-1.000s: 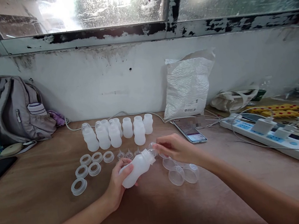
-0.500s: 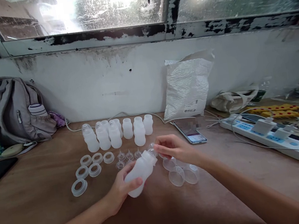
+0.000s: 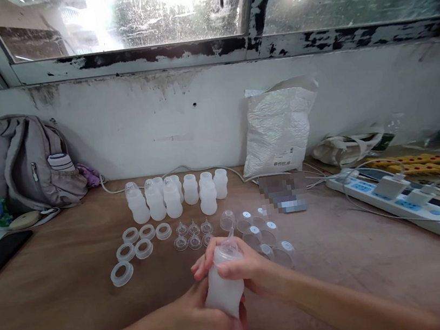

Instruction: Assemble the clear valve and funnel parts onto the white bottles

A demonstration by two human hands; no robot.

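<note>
A frosted white baby bottle is held tilted near the front of the table. My left hand wraps round its lower body, thumb across the front. My right hand closes round the bottle's neck, its thumb just below the top. A clear teat sits at the bottle's mouth with its thin tip pointing up; the seam is partly hidden by fingers. Behind the hands are several loose clear teats. Several translucent collar rings lie to the left, and several clear caps stand to the right.
Several frosted bottles stand at the back, some with clear caps on. A phone, a silver mailing bag and a white power strip with cables are on the right. A grey backpack and a black flat object are at left.
The bottle has come closer and turned more upright. My right hand has moved down and left from beside its mouth to grip its neck. The teat now shows on top.
</note>
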